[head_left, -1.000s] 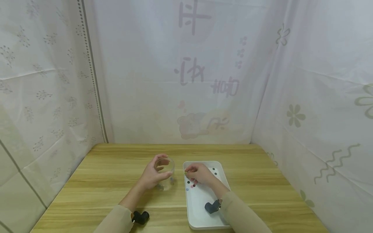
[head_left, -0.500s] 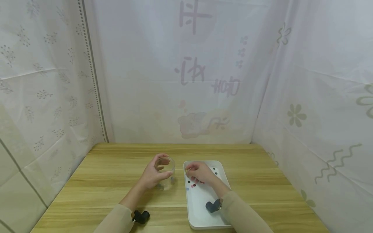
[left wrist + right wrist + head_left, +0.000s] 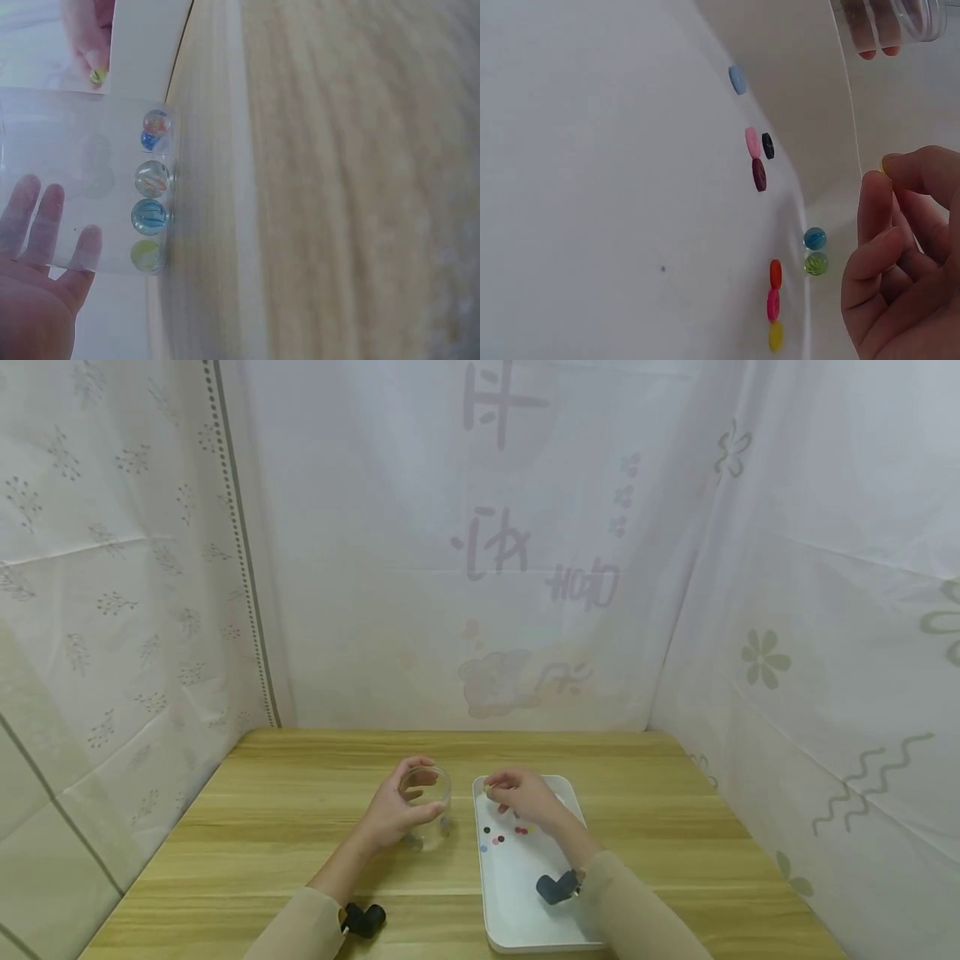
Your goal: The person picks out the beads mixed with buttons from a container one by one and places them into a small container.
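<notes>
My left hand (image 3: 393,810) grips a clear plastic cup (image 3: 67,150) from its left side, thumb and fingers curled round it. Several glass marbles lie at its bottom, among them a blue one (image 3: 149,217) and a yellow-green one (image 3: 145,256). Over the far left part of a white tray (image 3: 517,902), my right hand (image 3: 528,797) pinches a yellow marble (image 3: 98,75) between thumb and forefinger. Beneath that hand, a blue marble (image 3: 814,238) and a green marble (image 3: 816,264) sit together along the tray's edge.
Flat buttons are scattered in the tray: a light blue button (image 3: 738,79), a black button (image 3: 768,145), a red button (image 3: 775,274), a yellow button (image 3: 776,336) and others. The tray stands right of the cup on the wooden table (image 3: 315,760). Printed curtains (image 3: 375,568) surround the table.
My right hand has risen slightly and shifted away and to the right with the yellow marble, uncovering red and yellow buttons. My left hand and the cup stay in place.
</notes>
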A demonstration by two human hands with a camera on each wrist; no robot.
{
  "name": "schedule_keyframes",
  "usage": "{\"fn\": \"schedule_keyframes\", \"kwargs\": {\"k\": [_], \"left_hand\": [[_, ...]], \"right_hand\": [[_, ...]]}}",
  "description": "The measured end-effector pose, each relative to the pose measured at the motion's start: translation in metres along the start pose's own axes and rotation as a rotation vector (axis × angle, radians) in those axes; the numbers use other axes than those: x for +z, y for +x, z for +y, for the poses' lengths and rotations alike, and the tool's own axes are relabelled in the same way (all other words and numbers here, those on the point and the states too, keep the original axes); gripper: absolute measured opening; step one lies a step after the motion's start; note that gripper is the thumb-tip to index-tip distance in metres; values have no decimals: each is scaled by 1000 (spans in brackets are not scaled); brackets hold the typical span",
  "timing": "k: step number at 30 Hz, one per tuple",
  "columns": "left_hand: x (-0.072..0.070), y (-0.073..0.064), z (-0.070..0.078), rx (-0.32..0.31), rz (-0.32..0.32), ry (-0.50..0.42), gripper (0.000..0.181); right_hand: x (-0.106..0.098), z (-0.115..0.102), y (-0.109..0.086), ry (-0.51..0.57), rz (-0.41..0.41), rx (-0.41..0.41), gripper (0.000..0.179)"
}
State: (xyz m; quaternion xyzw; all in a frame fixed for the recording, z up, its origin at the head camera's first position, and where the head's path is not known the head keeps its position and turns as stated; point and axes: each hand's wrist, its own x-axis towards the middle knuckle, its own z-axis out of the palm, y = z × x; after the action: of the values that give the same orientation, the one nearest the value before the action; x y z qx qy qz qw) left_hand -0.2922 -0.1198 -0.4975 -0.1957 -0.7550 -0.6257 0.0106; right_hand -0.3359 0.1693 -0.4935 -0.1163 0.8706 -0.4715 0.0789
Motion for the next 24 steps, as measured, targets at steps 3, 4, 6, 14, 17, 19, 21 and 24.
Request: {"fn": "schedule_keyframes", "kwargs": {"k": [3,4,6,14,17,19,21,24], "left_hand": [[0,0,-1,1,-3,0,70],[0,0,-1,3,-4,3,70],[0,0,-1,6,-10,-2,70],[0,1,-3,19,-26,-18,70],[-1,1,-3,21,-27,-22,69],[-1,0,-3,23,-26,-21,69],[-1,0,-2,24,-23,-16,70],[-1,0,-2,25,-20,-6,72]], "right_hand": [[-5,0,-1,34,5,-12,23],[-7,-1,-1,47,7,-14,24],[-11,-1,-1,73,12,-22,26],[-18,-8,-1,135,51,-6,34],[-20,-12,-3,147,70,-9,34],[-21,-15,-3,153,79,-9,32],[-21,-18,-3,153,86,-15,31],[-23,-22,-4,162,88,-17,29]]}}
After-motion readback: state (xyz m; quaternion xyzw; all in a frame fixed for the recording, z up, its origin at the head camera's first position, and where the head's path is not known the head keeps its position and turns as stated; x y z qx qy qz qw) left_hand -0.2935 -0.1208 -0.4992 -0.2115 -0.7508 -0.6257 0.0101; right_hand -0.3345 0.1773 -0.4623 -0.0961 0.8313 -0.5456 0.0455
